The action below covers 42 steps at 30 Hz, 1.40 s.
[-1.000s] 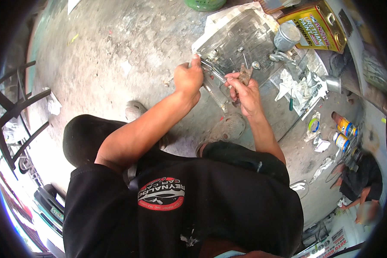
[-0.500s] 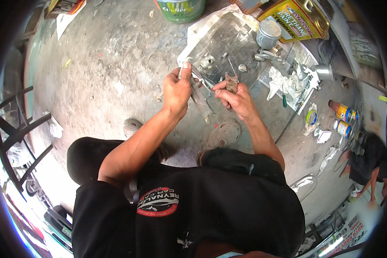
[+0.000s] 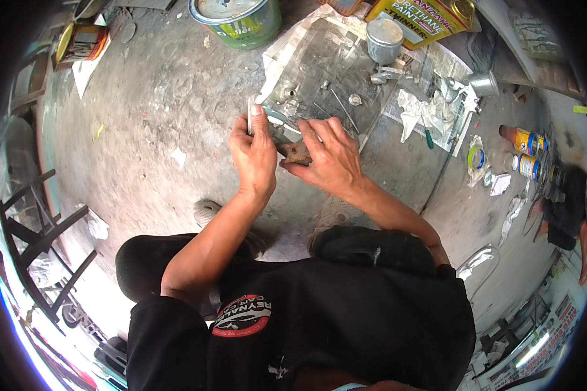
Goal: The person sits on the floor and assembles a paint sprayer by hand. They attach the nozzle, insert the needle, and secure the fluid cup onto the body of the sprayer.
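My left hand is closed around a silver metal piece that looks like a spray gun body, thumb along its upper end. Close beside it, my right hand grips a worn, brown, flat tool with a notched end, its fingers reaching toward the metal piece. The fingers partly hide where the two meet. Beyond my hands, on newspaper, lie a small metal fitting, a thin rod and a round metal cap.
A green paint bucket stands ahead, with a yellow thinner can and a grey metal cup farther right. Crumpled white paper and a green-handled tool lie right. Another person is at the far right.
My hands have come closer together and shifted left. The right hand has turned palm-down, bringing the brown tool against or near the metal piece. The view has shifted slightly.
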Tool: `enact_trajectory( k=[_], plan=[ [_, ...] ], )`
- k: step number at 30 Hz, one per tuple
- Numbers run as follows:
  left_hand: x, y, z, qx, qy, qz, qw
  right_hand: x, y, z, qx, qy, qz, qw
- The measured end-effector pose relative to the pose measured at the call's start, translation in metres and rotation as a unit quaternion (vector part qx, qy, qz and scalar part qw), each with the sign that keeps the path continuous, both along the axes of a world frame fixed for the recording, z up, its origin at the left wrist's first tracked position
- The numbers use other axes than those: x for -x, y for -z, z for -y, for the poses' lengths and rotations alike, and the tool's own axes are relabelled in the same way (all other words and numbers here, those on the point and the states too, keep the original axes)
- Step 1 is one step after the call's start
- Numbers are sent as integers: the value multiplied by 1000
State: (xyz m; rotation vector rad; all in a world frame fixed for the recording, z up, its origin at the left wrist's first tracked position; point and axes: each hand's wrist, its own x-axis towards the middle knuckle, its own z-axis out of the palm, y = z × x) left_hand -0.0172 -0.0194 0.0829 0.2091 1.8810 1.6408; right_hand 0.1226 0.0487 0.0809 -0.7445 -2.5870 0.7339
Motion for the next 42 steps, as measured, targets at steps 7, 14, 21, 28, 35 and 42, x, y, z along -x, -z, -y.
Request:
enact_trajectory(
  k=[7, 14, 21, 28, 35, 42],
  plan=[
    [2, 3, 0, 36, 11, -56, 998, 1, 0, -2, -18, 4, -45, 999],
    [3, 6, 1, 52, 25, -67, 996, -2, 11, -1, 21, -2, -19, 1000],
    [1, 4, 0, 43, 36, -85, 995, 0, 6, -1, 41, 7, -32, 999],
    [2, 7, 1, 18, 41, -85, 995, -4, 8, -5, 59, -1, -6, 998],
    [6, 7, -1, -24, 82, -67, 994, -3, 11, 1, 237, 54, -6, 970],
    [5, 5, -1, -92, 117, 39, 988, -9, 28, 7, 219, 78, -67, 970]
  ],
)
